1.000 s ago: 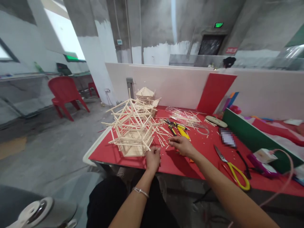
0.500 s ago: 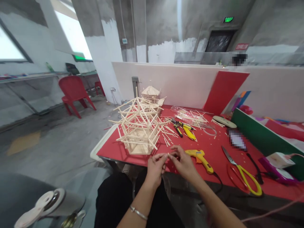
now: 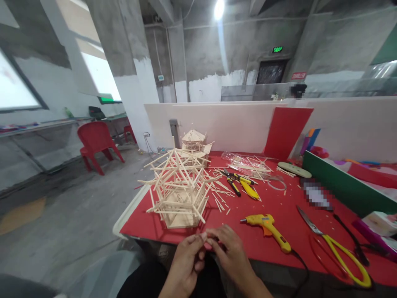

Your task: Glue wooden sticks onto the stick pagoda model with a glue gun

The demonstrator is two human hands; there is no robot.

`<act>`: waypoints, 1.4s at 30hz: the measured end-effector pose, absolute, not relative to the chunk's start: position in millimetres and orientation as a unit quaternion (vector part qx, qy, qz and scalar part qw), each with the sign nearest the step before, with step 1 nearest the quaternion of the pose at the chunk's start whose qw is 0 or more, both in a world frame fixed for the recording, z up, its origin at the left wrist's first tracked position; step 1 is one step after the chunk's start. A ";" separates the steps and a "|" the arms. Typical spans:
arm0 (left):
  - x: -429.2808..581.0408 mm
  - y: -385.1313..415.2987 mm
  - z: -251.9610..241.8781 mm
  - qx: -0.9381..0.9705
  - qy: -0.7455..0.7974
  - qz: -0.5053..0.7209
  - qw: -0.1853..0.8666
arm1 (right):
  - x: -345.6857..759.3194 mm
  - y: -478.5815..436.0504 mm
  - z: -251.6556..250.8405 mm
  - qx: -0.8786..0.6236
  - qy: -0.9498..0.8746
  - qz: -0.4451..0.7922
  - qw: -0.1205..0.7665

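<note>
My left hand [image 3: 186,261] and my right hand [image 3: 228,251] meet at the near edge of the red table [image 3: 279,236], fingertips pinched together on a short thin wooden stick [image 3: 203,236]. Just beyond them stands a tower model built of wooden sticks [image 3: 178,188]. A smaller stick model [image 3: 194,141] stands behind it. Loose sticks [image 3: 221,190] lie scattered to the tower's right.
A yellow glue gun [image 3: 269,225] lies right of my hands, its cord running off the table. Yellow-handled pliers [image 3: 243,184], yellow scissors [image 3: 338,248], a clear bag of sticks [image 3: 245,159] and a green board [image 3: 344,184] lie further right. A red chair [image 3: 96,142] stands on the floor at left.
My right hand came back from the scattered sticks to meet my left hand. Both hands drew nearer to me with the stick, and the view tilted up.
</note>
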State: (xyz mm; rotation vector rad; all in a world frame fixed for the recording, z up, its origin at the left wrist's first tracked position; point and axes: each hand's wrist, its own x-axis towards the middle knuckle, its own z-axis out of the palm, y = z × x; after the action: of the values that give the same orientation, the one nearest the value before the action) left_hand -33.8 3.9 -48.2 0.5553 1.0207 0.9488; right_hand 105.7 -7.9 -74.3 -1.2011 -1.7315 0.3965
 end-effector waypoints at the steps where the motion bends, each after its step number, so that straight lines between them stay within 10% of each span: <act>1: -35.1 4.9 -47.9 0.247 0.460 0.425 0.740 | 105.7 -6.4 -76.0 -0.487 -0.708 0.169 0.483; 21: -27.8 22.0 -47.1 0.204 0.504 0.403 0.737 | 115.4 9.9 -79.3 -0.468 -0.719 0.217 0.466; 29: 4.2 30.9 -57.5 0.317 0.564 0.460 0.608 | 170.5 77.1 -41.3 -0.714 -0.680 0.038 0.165; 42: 15.0 36.9 -74.9 0.364 0.560 0.455 0.589 | 171.9 105.7 -35.3 -0.679 -0.723 0.111 0.066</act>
State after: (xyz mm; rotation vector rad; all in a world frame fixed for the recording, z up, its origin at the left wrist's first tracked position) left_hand 15.0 36.9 -74.9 0.8470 1.3037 1.0597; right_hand 171.9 105.7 -35.3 -2.0470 -2.1807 0.3334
